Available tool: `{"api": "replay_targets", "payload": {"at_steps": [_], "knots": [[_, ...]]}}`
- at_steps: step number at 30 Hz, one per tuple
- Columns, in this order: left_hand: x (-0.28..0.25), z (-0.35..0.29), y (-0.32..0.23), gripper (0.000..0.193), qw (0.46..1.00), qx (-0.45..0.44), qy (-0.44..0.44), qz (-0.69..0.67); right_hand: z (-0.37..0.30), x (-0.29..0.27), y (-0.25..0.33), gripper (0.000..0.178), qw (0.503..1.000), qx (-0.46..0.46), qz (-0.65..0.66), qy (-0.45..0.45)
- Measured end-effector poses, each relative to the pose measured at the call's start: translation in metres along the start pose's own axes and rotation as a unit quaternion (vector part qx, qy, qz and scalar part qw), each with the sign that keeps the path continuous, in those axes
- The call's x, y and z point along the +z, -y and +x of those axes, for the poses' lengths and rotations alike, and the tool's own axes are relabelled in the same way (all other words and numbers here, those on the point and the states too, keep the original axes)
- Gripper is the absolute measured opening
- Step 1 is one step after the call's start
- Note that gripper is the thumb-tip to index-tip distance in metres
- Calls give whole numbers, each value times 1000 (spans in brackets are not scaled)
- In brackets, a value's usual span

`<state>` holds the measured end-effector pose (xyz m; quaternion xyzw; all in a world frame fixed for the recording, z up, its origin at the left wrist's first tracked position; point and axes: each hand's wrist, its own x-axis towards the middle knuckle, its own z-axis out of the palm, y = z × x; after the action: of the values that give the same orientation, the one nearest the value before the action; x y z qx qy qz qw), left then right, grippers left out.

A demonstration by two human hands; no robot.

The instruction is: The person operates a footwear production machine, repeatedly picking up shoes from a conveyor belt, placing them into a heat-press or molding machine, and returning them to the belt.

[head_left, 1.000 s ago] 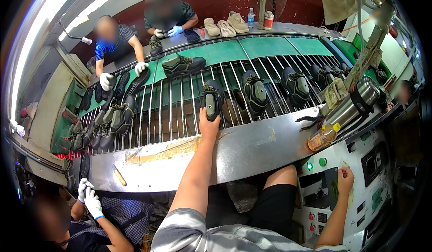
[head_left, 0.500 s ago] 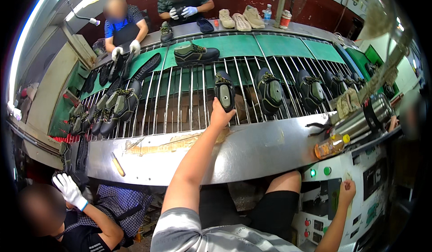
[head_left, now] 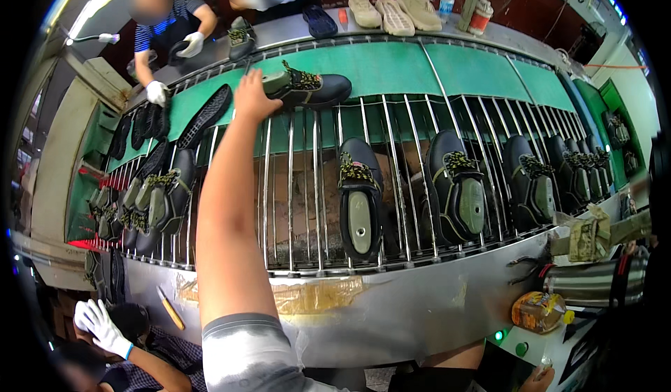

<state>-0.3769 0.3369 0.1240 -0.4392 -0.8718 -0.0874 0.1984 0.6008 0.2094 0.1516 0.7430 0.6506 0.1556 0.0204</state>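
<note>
My left hand reaches over the rack to a black shoe lying sideways on the green belt. Its fingers and thumb close around the shoe's heel, beside the grey-green last filling the opening. Nearer me, another black shoe with yellow-flecked laces rests toe-away on the metal bars, a last in it. Down at the lower right edge, my right hand is partly cut off, with fingers curled near a white control panel; what it holds, if anything, I cannot make out.
More lasted shoes line the bars to the right and left. Black soles lie on the belt. A knife, a drink bottle and a steel flask are along the near ledge. Gloved co-workers sit opposite and at lower left.
My left hand has left the near shoe on the bars and moved forward-left to the shoe on the belt. My view has shifted forward. A co-worker opposite has spread their hands apart.
</note>
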Motion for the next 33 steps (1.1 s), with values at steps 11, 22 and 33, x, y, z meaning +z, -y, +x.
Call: {"api": "replay_targets", "payload": {"at_steps": [11, 22, 33], "knots": [[53, 30, 19, 57, 994, 78, -71, 7, -8, 17, -31, 50, 997, -69, -13, -45], [13, -34, -35, 49, 992, 14, -117, 51, -6, -3, -3, 44, 996, -51, 66, -41], [86, -44, 36, 78, 831, -163, -42, -530, -14, -12, 4, 43, 999, -19, 43, -13]]}}
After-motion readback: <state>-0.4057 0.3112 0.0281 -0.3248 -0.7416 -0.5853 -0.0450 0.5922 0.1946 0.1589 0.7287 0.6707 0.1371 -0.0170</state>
